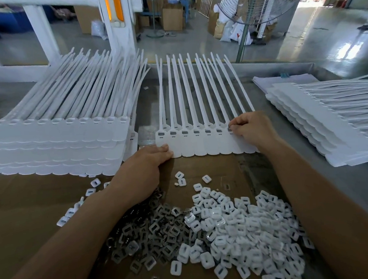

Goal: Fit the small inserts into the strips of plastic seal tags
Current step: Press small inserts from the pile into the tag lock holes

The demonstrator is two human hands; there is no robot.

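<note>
right grip (250, 127) pinches an insert (229, 129) at the 7th slot of the strip (201, 145); left grip (146, 163) presses flat on its near corner. if the strip slides, the insert could seat tilted or drop.

Head view looks forward and down, close over the worktable (286, 114).

Bare left forearm (77, 245) and right forearm (326, 197), left hand (148, 165) and right hand (252, 127) equally bare.
</note>
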